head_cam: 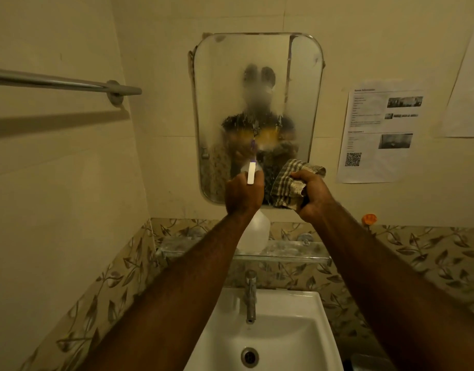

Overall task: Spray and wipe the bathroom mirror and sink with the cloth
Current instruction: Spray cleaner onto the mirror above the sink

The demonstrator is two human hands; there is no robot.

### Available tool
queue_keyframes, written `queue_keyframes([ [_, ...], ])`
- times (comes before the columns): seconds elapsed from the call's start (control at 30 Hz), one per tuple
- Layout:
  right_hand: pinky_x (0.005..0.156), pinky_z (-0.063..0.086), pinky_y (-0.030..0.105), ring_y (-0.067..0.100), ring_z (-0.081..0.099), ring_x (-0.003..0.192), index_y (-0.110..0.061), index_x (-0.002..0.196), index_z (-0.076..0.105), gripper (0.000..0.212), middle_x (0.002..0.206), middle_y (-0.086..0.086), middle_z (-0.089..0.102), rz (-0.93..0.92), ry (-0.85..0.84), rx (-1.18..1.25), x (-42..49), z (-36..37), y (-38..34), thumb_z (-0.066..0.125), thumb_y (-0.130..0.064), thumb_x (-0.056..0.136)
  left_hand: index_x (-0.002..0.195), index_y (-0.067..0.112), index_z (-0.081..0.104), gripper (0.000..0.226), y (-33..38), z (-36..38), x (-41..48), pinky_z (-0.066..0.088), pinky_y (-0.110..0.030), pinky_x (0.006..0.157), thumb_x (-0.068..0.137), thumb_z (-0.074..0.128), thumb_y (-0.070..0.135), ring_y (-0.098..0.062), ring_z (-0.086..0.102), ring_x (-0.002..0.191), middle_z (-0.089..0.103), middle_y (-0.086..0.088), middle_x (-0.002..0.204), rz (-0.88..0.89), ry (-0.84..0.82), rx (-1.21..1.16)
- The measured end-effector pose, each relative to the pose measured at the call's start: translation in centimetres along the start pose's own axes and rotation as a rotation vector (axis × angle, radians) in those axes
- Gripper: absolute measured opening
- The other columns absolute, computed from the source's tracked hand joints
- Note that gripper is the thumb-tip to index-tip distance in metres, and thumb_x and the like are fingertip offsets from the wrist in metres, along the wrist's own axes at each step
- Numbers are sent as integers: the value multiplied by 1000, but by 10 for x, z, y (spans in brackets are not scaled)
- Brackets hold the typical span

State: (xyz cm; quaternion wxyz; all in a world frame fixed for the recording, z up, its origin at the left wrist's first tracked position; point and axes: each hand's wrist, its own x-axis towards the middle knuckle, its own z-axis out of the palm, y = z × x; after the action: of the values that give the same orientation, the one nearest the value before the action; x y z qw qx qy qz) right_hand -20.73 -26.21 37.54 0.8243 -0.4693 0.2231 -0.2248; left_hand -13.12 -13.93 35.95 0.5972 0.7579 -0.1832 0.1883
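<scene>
A rounded wall mirror (257, 76) hangs above the white sink (284, 338); its glass is misted with droplets and streaks. My left hand (244, 194) grips a translucent white spray bottle (254, 231) with a white and purple trigger head, raised in front of the mirror's lower part, nozzle toward the glass. My right hand (312, 194) holds a bunched checked cloth (292, 183) against or just before the mirror's bottom right corner. Both forearms reach over the sink.
A chrome tap (250, 295) stands at the back of the sink. A glass shelf (297, 250) runs under the mirror. A metal towel rail (56, 83) juts from the left wall. Printed sheets (378, 135) are taped to the right wall; a small orange object (369, 218) sits below them.
</scene>
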Motion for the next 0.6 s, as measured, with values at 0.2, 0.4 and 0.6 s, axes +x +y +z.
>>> queue_keyframes([
  [0.2,96,57,52,35,73,104,-5,121,67,40,111,15,76,16,30,4,4,-10,17,73,-14,81,84,12,68,41,-28,22,-20,58,-37,64,94,49,47,-22,66,67,68,-6,72,-56,-117,23],
  [0.4,95,56,55,36,73,103,-6,124,67,46,111,15,76,31,77,15,11,-22,31,72,-16,80,93,14,69,46,-37,31,-31,52,-33,67,91,47,54,-22,61,75,66,-7,87,-118,-155,135],
  [0.6,90,59,52,36,73,101,-5,122,66,43,112,16,75,22,109,52,17,-20,28,71,-12,80,88,10,67,36,-37,24,-24,52,-27,60,96,52,42,-17,62,67,65,-3,75,-109,-130,-7],
])
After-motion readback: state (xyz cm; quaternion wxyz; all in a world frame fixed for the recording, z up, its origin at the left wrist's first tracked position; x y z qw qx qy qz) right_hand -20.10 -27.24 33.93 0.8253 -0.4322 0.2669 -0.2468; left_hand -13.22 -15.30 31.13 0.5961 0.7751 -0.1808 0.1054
